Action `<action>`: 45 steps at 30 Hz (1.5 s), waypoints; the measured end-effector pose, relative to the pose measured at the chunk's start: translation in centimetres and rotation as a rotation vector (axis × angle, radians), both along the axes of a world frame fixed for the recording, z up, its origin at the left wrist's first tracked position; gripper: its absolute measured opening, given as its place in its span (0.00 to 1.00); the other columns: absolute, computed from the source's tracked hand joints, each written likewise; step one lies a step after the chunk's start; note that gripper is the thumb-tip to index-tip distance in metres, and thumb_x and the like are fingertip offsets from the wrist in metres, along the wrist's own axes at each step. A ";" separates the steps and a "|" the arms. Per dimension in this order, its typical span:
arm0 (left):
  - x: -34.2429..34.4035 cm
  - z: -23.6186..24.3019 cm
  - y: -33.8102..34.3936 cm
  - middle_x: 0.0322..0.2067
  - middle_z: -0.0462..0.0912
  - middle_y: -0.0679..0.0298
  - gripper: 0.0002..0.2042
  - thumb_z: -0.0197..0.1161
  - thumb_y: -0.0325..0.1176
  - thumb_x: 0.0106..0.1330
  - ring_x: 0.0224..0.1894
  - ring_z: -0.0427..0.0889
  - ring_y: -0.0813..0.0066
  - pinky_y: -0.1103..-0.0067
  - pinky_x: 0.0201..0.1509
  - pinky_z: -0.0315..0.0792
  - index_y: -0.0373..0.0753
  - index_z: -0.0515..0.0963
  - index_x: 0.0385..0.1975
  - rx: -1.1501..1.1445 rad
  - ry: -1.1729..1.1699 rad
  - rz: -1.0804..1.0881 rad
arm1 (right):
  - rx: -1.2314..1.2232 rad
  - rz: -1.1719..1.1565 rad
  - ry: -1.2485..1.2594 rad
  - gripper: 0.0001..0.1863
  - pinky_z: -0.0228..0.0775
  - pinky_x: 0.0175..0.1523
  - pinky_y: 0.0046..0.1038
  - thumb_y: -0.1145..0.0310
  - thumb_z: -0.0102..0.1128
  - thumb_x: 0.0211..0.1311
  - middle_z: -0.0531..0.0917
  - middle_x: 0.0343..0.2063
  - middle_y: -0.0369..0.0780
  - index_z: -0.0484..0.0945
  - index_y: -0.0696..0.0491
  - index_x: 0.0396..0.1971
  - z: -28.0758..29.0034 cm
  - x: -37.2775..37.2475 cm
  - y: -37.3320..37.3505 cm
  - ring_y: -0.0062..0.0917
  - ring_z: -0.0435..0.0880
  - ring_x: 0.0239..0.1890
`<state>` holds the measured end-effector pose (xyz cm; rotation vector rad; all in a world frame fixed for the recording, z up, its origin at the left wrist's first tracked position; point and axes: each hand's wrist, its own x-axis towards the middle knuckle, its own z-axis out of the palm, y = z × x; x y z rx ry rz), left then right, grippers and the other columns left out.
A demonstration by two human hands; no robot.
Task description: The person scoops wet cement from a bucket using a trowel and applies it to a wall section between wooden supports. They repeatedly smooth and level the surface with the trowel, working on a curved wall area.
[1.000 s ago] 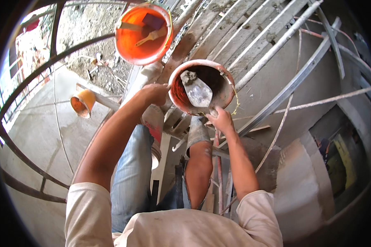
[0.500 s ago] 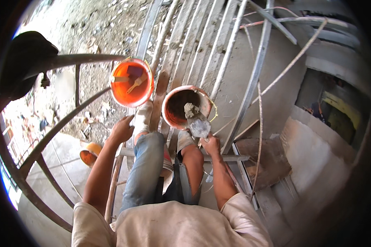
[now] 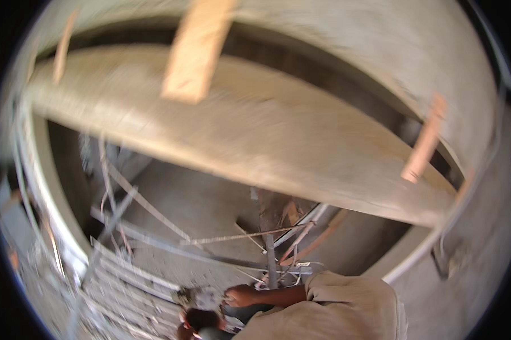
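My right hand [image 3: 241, 296], low in the picture, is closed round the handle of a trowel [image 3: 207, 296]. Its blade carries a lump of grey mortar [image 3: 185, 296], though motion smears the details. Just below the blade is the dark inside of a bucket [image 3: 201, 318], partly cut off near the lower edge. No part of my left hand can be made out.
A broad plastered concrete ledge [image 3: 238, 130] crosses overhead. Wooden strips [image 3: 196, 56] stick out above it, one farther right [image 3: 425, 141]. Below are metal scaffold slats [image 3: 131, 294], a crossing pole [image 3: 153, 209] and a metal upright [image 3: 267, 243]. A grey wall [image 3: 488, 209] stands at right.
The view has swung up and right, from the buckets and scaffold to the ledge. The loaded trowel stays in my right hand; my left hand and the orange bucket have left the picture.
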<state>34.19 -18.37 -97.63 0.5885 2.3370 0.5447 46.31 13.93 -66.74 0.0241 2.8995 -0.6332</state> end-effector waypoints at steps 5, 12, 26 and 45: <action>-14.0 14.5 8.5 0.58 0.81 0.46 0.32 0.67 0.53 0.62 0.60 0.81 0.53 0.65 0.66 0.73 0.36 0.77 0.61 0.177 0.053 -0.204 | 0.090 -0.141 -0.110 0.21 0.75 0.43 0.46 0.52 0.64 0.60 0.84 0.36 0.47 0.77 0.50 0.45 12.0 3.5 0.5 0.45 0.85 0.41; -9.6 26.1 25.4 0.63 0.77 0.50 0.34 0.63 0.57 0.66 0.66 0.75 0.56 0.68 0.71 0.67 0.39 0.74 0.65 -0.031 0.050 -1.006 | 0.215 -0.575 -0.011 0.26 0.79 0.48 0.40 0.53 0.67 0.57 0.84 0.43 0.44 0.79 0.48 0.54 15.5 23.6 4.7 0.38 0.85 0.46; 15.6 67.0 38.9 0.62 0.77 0.50 0.21 0.59 0.34 0.74 0.62 0.78 0.62 0.72 0.64 0.71 0.37 0.72 0.66 0.910 -0.771 -1.758 | 0.854 -1.235 0.361 0.09 0.69 0.21 0.33 0.76 0.69 0.42 0.77 0.21 0.39 0.75 0.55 0.20 56.3 27.9 -12.0 0.32 0.78 0.18; 23.3 83.8 40.2 0.61 0.73 0.67 0.28 0.57 0.32 0.73 0.43 0.74 0.83 0.82 0.43 0.68 0.38 0.62 0.73 1.363 -1.508 -0.823 | 0.398 -1.557 0.229 0.11 0.71 0.27 0.35 0.67 0.65 0.65 0.79 0.19 0.44 0.77 0.60 0.29 67.7 18.6 -7.7 0.37 0.81 0.20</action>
